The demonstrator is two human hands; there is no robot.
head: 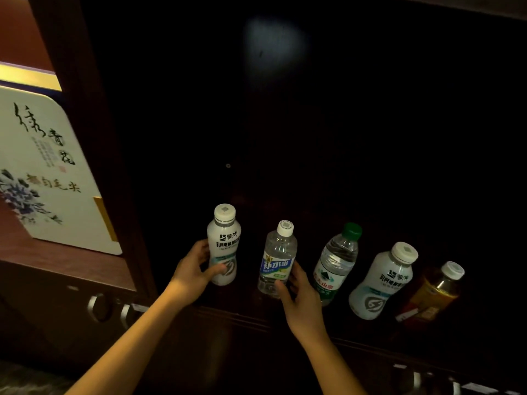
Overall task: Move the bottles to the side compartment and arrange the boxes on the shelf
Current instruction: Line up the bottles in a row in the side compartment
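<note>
Several bottles stand in a row inside a dark cabinet compartment. My left hand (192, 270) grips the leftmost white milky bottle (224, 246). My right hand (298, 297) holds the clear bottle with a blue label (278, 259) from its right side. Further right stand a green-capped water bottle (338, 260), a second white bottle (383, 282) and an amber tea bottle (436, 292). A white box with calligraphy and blue flowers (48, 172) leans in the lit compartment on the left, with a gold-edged box (28, 76) behind it.
A dark wooden upright (94, 138) divides the lit left compartment from the dark one. Below the shelf are cabinet doors with metal ring handles (98, 306). More handles show at the lower right (419, 379).
</note>
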